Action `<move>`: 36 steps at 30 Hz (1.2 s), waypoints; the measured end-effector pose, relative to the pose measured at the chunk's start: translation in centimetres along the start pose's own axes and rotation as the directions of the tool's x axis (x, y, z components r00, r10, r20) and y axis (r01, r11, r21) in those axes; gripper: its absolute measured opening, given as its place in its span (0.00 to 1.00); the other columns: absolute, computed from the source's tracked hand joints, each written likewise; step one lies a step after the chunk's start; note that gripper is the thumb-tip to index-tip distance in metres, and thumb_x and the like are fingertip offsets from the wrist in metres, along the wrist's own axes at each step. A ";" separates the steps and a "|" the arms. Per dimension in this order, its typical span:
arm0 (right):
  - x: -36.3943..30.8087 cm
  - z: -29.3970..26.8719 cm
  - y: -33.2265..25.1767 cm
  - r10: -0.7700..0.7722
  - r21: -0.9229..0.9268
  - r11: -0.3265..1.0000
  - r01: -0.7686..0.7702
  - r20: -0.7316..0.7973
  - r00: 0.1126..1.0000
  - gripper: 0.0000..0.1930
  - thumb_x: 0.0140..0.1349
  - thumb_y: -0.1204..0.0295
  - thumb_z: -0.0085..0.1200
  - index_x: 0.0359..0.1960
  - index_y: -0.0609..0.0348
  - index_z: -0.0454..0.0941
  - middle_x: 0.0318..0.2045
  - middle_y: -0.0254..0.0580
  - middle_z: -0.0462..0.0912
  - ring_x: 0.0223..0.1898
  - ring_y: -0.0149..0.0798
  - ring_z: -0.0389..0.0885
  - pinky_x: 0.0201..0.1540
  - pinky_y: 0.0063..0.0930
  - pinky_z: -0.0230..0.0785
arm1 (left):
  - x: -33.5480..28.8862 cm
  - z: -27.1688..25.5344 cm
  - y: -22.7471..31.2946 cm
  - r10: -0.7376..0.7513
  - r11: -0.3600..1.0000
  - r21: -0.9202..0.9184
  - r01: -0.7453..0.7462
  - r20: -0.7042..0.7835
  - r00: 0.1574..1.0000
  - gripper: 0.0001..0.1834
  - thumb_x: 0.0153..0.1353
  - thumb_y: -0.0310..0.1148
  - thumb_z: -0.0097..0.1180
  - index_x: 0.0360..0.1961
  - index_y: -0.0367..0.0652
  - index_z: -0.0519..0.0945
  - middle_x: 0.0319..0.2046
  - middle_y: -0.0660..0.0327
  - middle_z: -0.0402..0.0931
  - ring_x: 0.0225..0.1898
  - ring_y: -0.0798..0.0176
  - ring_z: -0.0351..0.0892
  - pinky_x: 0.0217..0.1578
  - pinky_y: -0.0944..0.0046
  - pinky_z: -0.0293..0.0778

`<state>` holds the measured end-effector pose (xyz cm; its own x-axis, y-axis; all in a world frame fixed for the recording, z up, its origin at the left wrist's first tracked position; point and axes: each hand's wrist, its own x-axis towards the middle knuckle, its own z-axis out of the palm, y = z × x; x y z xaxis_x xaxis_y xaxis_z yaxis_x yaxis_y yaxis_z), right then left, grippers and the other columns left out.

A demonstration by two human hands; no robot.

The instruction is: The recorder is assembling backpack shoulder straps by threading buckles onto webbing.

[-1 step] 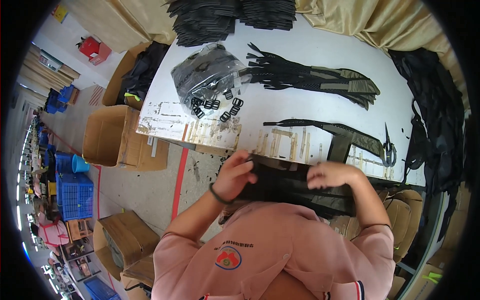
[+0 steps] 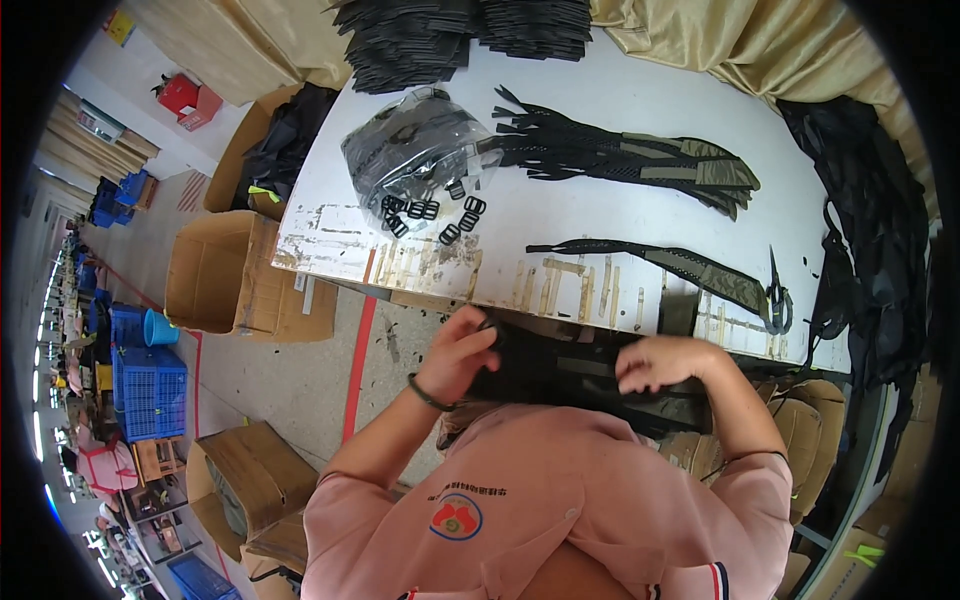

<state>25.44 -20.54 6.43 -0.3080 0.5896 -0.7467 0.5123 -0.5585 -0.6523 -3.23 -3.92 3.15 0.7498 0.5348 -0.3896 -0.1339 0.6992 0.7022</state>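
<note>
My left hand [image 2: 458,355] is raised at the table's near edge, thumb and fingers closed around a small dark piece I cannot make out. Across from it, my right hand [image 2: 662,365] has its fingers curled together over dark fabric, slightly blurred; what they hold is hidden. Between both hands lies black material [image 2: 550,365] over my lap. A dark olive strip [image 2: 679,314] rests over the table edge above my right hand. Beyond it lies a single black strap with a camouflage pad [image 2: 715,277], beside black-handled scissors [image 2: 777,305].
On the white table [image 2: 600,225] are a clear plastic bag [image 2: 410,150], several loose black buckles [image 2: 460,220], a bundle of padded straps [image 2: 640,160] and stacked black pieces [image 2: 410,45]. Cardboard boxes [image 2: 220,275] stand at left. Black straps [image 2: 870,230] hang at right.
My left hand has shifted slightly left and its fingers have drawn closer together. The dark material between the hands has shifted, and the olive strip at the table edge shows less length.
</note>
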 end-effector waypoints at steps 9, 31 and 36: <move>6.6 -4.1 -1.8 -0.702 -0.738 0.668 -0.091 -0.666 0.252 0.13 0.50 0.79 0.50 0.39 0.55 0.74 0.33 0.42 0.75 0.41 0.45 0.74 0.47 0.38 0.63 | 0.8 -3.8 3.0 0.213 0.195 0.980 -0.033 -0.010 0.977 0.19 0.50 0.35 0.67 0.36 0.39 0.71 0.16 0.60 0.68 0.18 0.64 0.69 0.23 0.66 0.68; 11.5 -4.7 0.5 -0.404 -0.124 0.887 0.445 -0.676 0.616 0.06 0.59 0.71 0.56 0.35 0.60 0.77 0.26 0.39 0.80 0.28 0.30 0.75 0.35 0.24 0.68 | 11.0 -0.4 1.3 0.146 0.519 0.823 -0.232 0.182 0.972 0.09 0.59 0.33 0.57 0.30 0.36 0.80 0.20 0.63 0.78 0.19 0.73 0.74 0.21 0.72 0.71; 12.4 -5.0 -0.6 -0.532 -0.297 0.837 0.460 -0.637 0.558 0.08 0.57 0.68 0.56 0.34 0.58 0.78 0.26 0.42 0.81 0.28 0.37 0.77 0.35 0.28 0.68 | 9.7 -1.3 2.1 0.154 0.544 0.828 -0.137 0.062 0.986 0.10 0.60 0.34 0.56 0.28 0.36 0.80 0.21 0.63 0.78 0.19 0.71 0.76 0.20 0.72 0.71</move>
<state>25.32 -10.00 -1.82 0.0662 0.9977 0.0134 0.5251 -0.0234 -0.8507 2.89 3.38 0.05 0.7587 0.6058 -0.2394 0.3610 -0.0852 0.9287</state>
